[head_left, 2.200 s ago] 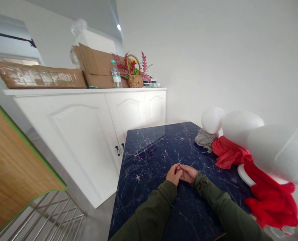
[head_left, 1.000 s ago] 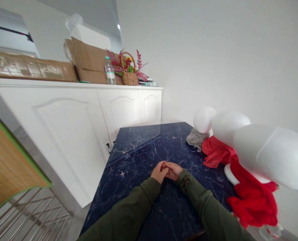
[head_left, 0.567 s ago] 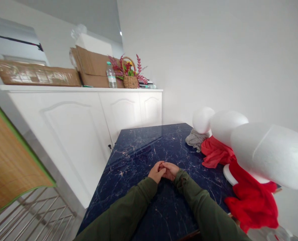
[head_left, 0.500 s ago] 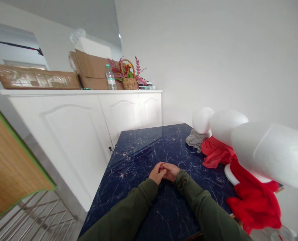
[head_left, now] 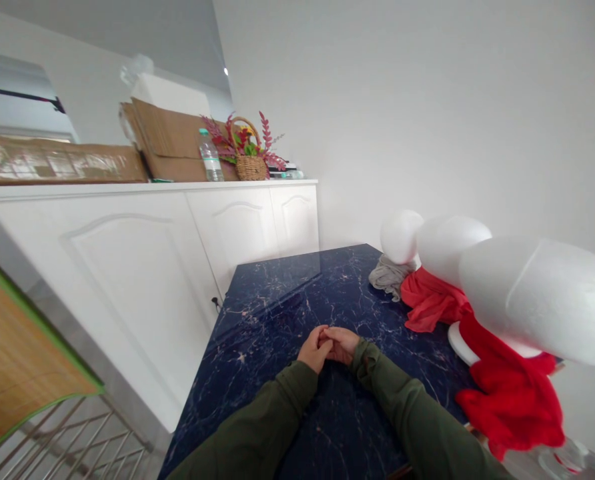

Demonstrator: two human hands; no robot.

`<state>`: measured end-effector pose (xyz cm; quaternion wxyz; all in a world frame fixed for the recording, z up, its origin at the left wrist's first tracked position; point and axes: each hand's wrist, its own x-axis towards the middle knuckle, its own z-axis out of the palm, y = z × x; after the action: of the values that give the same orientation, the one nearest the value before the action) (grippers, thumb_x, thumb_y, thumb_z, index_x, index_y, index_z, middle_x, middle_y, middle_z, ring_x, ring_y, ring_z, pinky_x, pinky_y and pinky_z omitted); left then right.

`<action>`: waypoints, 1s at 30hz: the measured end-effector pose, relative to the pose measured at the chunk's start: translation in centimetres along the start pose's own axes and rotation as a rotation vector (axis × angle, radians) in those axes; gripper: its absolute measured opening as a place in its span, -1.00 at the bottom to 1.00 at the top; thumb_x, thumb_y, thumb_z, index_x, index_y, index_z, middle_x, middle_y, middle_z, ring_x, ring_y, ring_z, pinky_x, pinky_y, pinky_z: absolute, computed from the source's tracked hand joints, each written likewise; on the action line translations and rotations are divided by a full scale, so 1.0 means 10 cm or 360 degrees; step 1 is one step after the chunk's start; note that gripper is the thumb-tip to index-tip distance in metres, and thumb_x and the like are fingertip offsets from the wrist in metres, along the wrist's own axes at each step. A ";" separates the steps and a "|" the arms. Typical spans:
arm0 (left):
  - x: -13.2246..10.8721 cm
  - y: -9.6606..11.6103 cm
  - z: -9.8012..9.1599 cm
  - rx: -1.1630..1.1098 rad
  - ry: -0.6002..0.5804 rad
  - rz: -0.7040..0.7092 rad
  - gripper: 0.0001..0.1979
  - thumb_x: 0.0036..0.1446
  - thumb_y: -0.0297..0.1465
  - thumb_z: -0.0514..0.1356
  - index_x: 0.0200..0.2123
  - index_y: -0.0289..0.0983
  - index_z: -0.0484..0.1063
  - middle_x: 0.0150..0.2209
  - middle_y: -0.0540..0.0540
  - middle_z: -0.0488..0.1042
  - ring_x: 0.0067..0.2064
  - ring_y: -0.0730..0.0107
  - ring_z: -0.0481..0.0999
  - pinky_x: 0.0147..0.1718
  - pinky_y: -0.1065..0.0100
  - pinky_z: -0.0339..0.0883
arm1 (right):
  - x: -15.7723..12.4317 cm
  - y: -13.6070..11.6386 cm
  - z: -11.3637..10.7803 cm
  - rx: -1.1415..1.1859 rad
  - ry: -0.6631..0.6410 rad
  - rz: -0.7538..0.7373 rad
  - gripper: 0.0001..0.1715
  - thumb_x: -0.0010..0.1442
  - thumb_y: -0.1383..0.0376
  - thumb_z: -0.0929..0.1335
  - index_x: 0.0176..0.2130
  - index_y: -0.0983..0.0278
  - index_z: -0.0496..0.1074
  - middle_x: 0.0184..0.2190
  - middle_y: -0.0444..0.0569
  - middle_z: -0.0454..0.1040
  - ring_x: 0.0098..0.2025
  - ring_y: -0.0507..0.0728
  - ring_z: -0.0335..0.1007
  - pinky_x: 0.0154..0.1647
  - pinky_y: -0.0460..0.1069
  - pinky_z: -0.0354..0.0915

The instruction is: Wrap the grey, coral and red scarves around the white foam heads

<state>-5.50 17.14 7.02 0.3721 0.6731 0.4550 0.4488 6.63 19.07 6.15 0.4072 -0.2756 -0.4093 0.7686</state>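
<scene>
My left hand (head_left: 314, 351) and my right hand (head_left: 343, 343) rest together on the dark blue marbled tabletop (head_left: 272, 300), near its middle. Their fingers are closed and pressed against each other, fingertips meeting, with nothing seen in them. Both wrists are in dark green sleeves. To the right of the hands, several white foam head forms (head_left: 532, 293) stand in a row along the table's right side. Around their bases lie a grey cloth (head_left: 390, 276), a coral-red cloth (head_left: 433, 301) and a bright red cloth (head_left: 517, 400), the last hanging over the edge.
A white cabinet (head_left: 127, 273) runs along the left, bearing cardboard boxes (head_left: 172, 137), a water bottle (head_left: 210, 157) and a flower basket (head_left: 251, 168). At lower left is a metal rack (head_left: 92, 433) with a green-edged mat (head_left: 27, 360). A pale wall (head_left: 402, 107) closes the far side.
The view has turned slightly, so the cabinet and its contents sit a little further left. My hands stay clasped in the same place on the table.
</scene>
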 end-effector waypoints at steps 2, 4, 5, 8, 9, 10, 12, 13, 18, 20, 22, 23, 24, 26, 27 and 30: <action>0.00 0.00 0.01 0.0003 0.0006 0.0008 -0.65 -0.06 -0.47 0.08 -0.12 -0.32 0.27 -0.14 -0.13 0.37 -0.09 0.34 0.34 -0.02 0.29 0.13 | 0.00 0.00 0.00 0.0041 0.0024 0.0014 -0.76 0.05 0.22 0.36 -0.40 0.37 0.33 -0.52 -0.07 0.33 -0.50 0.01 0.28 -0.44 -0.08 0.25; -0.01 0.01 0.02 0.0003 0.0006 0.0018 -0.65 -0.06 -0.48 0.07 -0.12 -0.33 0.26 -0.13 -0.15 0.37 -0.09 0.34 0.34 -0.03 0.29 0.13 | 0.00 0.00 0.01 0.0078 0.0036 0.0019 -0.75 0.01 0.22 0.38 -0.40 0.37 0.33 -0.52 -0.07 0.34 -0.50 0.01 0.28 -0.44 -0.09 0.26; -0.01 0.01 0.02 0.0003 0.0005 0.0022 -0.65 -0.06 -0.48 0.07 -0.13 -0.32 0.26 -0.13 -0.15 0.37 -0.09 0.33 0.34 -0.03 0.29 0.13 | 0.00 0.00 0.01 0.0093 0.0037 0.0019 -0.74 -0.01 0.22 0.40 -0.40 0.38 0.33 -0.52 -0.07 0.34 -0.49 0.02 0.28 -0.44 -0.09 0.26; -0.02 0.03 0.02 0.0002 -0.0001 0.0030 -0.66 -0.06 -0.49 0.07 -0.13 -0.32 0.27 -0.14 -0.14 0.38 -0.10 0.33 0.34 -0.03 0.28 0.14 | 0.00 0.01 0.01 0.0120 0.0032 0.0019 -0.70 -0.06 0.22 0.42 -0.40 0.39 0.34 -0.51 -0.06 0.35 -0.48 0.03 0.29 -0.44 -0.08 0.26; -0.02 0.04 0.02 0.0003 -0.0002 0.0031 -0.66 -0.06 -0.49 0.07 -0.13 -0.32 0.26 -0.14 -0.14 0.38 -0.10 0.33 0.35 -0.03 0.28 0.14 | -0.01 0.01 0.01 0.0122 0.0032 0.0021 -0.69 -0.06 0.21 0.42 -0.40 0.40 0.34 -0.51 -0.05 0.35 -0.48 0.03 0.29 -0.45 -0.08 0.26; -0.02 0.04 0.02 0.0004 -0.0002 0.0031 -0.66 -0.06 -0.49 0.07 -0.13 -0.32 0.26 -0.14 -0.14 0.38 -0.11 0.33 0.35 -0.03 0.28 0.14 | -0.01 0.01 0.01 0.0123 0.0033 0.0022 -0.69 -0.06 0.22 0.42 -0.39 0.40 0.34 -0.51 -0.04 0.36 -0.48 0.03 0.30 -0.45 -0.08 0.26; -0.02 0.04 0.02 0.0008 0.0000 0.0030 -0.66 -0.06 -0.49 0.08 -0.13 -0.32 0.26 -0.14 -0.14 0.38 -0.10 0.34 0.35 -0.03 0.29 0.14 | -0.01 0.01 0.02 0.0122 0.0036 0.0023 -0.70 -0.03 0.22 0.41 -0.37 0.41 0.35 -0.50 -0.03 0.37 -0.48 0.03 0.30 -0.45 -0.08 0.26; -0.02 0.04 0.02 0.0010 0.0002 0.0029 -0.66 -0.06 -0.50 0.08 -0.13 -0.32 0.26 -0.14 -0.14 0.38 -0.10 0.35 0.35 -0.03 0.29 0.15 | -0.01 0.00 0.02 0.0121 0.0038 0.0025 -0.70 -0.03 0.22 0.40 -0.37 0.42 0.35 -0.50 -0.03 0.37 -0.49 0.03 0.30 -0.46 -0.09 0.26; -0.03 0.04 0.02 0.0016 0.0008 0.0015 -0.66 -0.05 -0.50 0.08 -0.13 -0.31 0.26 -0.14 -0.13 0.38 -0.10 0.35 0.35 -0.04 0.29 0.15 | -0.02 0.00 0.04 0.0123 0.0045 0.0017 -0.68 -0.07 0.22 0.42 -0.38 0.41 0.35 -0.50 -0.02 0.38 -0.50 0.03 0.31 -0.47 -0.09 0.26; -0.03 0.05 0.02 0.0017 0.0005 0.0016 -0.66 -0.05 -0.50 0.08 -0.12 -0.31 0.26 -0.13 -0.13 0.37 -0.10 0.35 0.34 -0.04 0.29 0.15 | -0.02 0.00 0.05 0.0122 0.0047 0.0009 -0.68 -0.07 0.22 0.42 -0.38 0.41 0.35 -0.49 -0.02 0.38 -0.49 0.04 0.31 -0.46 -0.08 0.26; -0.03 0.05 0.01 0.0016 0.0004 0.0017 -0.66 -0.05 -0.49 0.08 -0.12 -0.31 0.26 -0.14 -0.13 0.37 -0.10 0.36 0.34 -0.04 0.29 0.15 | -0.02 0.00 0.05 0.0119 0.0054 0.0006 -0.70 -0.05 0.23 0.41 -0.37 0.41 0.35 -0.49 -0.02 0.38 -0.49 0.04 0.31 -0.46 -0.08 0.26; -0.03 0.05 0.01 0.0016 0.0005 0.0015 -0.66 -0.05 -0.49 0.08 -0.12 -0.31 0.26 -0.14 -0.12 0.38 -0.10 0.36 0.34 -0.04 0.29 0.15 | -0.02 0.00 0.05 0.0117 0.0060 0.0005 -0.71 -0.05 0.23 0.41 -0.37 0.40 0.35 -0.49 -0.03 0.38 -0.49 0.03 0.31 -0.46 -0.08 0.25; -0.03 0.06 0.02 0.0015 0.0007 0.0011 -0.66 -0.05 -0.49 0.08 -0.12 -0.30 0.26 -0.14 -0.12 0.38 -0.11 0.36 0.35 -0.04 0.29 0.16 | -0.02 0.00 0.05 0.0114 0.0063 0.0005 -0.71 -0.05 0.24 0.42 -0.38 0.40 0.34 -0.50 -0.04 0.38 -0.50 0.03 0.31 -0.47 -0.09 0.25; -0.03 0.05 0.02 0.0017 0.0013 0.0004 -0.66 -0.05 -0.49 0.08 -0.13 -0.30 0.27 -0.15 -0.11 0.38 -0.11 0.36 0.35 -0.04 0.29 0.16 | -0.02 -0.01 0.05 0.0108 0.0065 0.0003 -0.71 -0.07 0.25 0.43 -0.38 0.39 0.34 -0.51 -0.05 0.37 -0.51 0.02 0.30 -0.48 -0.09 0.24; -0.03 0.05 0.02 0.0018 0.0015 0.0002 -0.66 -0.06 -0.49 0.08 -0.13 -0.30 0.27 -0.15 -0.11 0.38 -0.11 0.35 0.35 -0.04 0.28 0.16 | -0.03 -0.01 0.05 0.0105 0.0063 0.0001 -0.70 -0.08 0.25 0.43 -0.39 0.39 0.33 -0.52 -0.06 0.36 -0.51 0.02 0.30 -0.48 -0.10 0.24; -0.03 0.04 0.02 0.0018 0.0016 0.0002 -0.66 -0.06 -0.49 0.09 -0.13 -0.30 0.27 -0.15 -0.11 0.39 -0.11 0.35 0.35 -0.04 0.28 0.16 | -0.04 -0.01 0.06 0.0086 0.0058 -0.0003 -0.65 -0.13 0.23 0.45 -0.39 0.38 0.32 -0.51 -0.07 0.35 -0.50 0.02 0.29 -0.48 -0.10 0.25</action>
<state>-5.27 16.71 7.27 0.3658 0.6733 0.4589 0.4497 6.41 18.56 6.60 0.4226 -0.2781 -0.3811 0.7738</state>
